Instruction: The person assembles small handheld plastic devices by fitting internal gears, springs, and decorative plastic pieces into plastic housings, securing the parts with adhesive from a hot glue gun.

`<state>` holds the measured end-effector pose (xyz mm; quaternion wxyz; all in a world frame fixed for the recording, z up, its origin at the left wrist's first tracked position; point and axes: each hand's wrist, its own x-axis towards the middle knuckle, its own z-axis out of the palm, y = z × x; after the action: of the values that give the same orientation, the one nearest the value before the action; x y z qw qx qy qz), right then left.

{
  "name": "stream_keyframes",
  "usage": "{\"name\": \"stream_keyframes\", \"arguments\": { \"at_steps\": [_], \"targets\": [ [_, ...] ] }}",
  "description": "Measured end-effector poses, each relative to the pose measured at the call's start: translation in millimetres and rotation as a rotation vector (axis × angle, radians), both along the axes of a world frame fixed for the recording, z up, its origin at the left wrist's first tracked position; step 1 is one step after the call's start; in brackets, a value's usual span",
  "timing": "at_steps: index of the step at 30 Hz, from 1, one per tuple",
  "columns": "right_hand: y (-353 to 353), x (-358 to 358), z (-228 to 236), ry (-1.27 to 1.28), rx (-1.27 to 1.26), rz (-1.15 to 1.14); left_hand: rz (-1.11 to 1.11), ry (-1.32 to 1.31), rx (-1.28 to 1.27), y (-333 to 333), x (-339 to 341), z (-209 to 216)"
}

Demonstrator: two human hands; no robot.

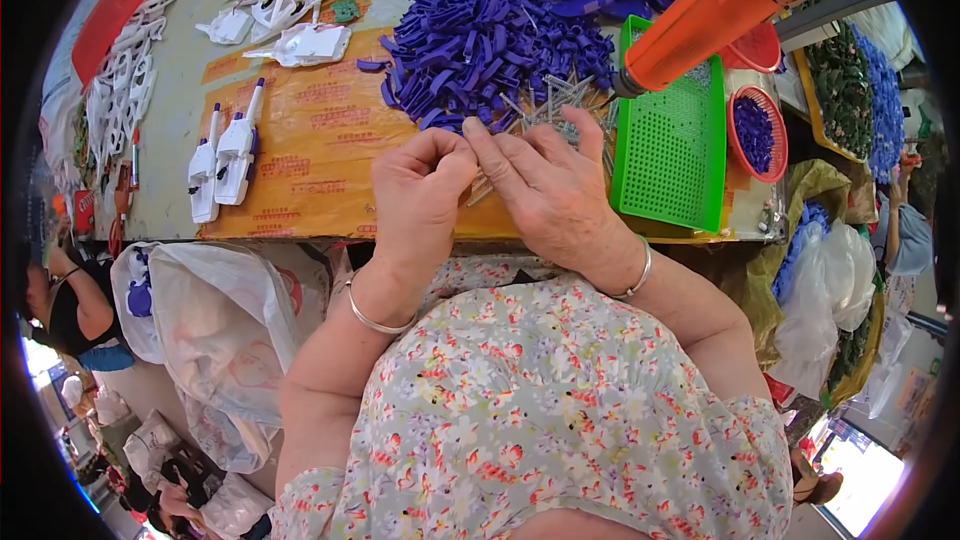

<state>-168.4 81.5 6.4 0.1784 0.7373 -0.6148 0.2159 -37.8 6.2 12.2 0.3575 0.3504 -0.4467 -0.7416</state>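
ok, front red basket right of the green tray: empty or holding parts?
Holding parts: small purple pieces lie inside the red basket. Fill depth: cannot tell from above.

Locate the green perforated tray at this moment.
In the head view, the green perforated tray lies right of centre on the table, between the right hand and the nearer red basket; the orange electric screwdriver overlaps its far end.

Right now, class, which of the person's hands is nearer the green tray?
Right. The right hand is just left of the green tray; the left hand is farther left.
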Motion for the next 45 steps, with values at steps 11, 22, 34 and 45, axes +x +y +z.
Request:
{"name": "stream_keyframes", "arguments": {
  "at_steps": [11, 22, 34, 45],
  "targets": [
    [0, -6, 6, -0.788, 0.125, 0.297, 0.041, -0.219, -0.196, -7, 24, -13],
    [-5, -6, -1, -0.359, -0.028, 0.18, -0.041, 0.03, -0.223, 11, 19, 9],
    [-2, -3, 3, -0.054, 0.004, 0.032, 0.002, -0.017, -0.067, 9, 16, 6],
    [-4, 2, 1, -0.034, 0.033, 0.025, 0.015, 0.057, -0.004, 2, 9, -9]
  ]
}}
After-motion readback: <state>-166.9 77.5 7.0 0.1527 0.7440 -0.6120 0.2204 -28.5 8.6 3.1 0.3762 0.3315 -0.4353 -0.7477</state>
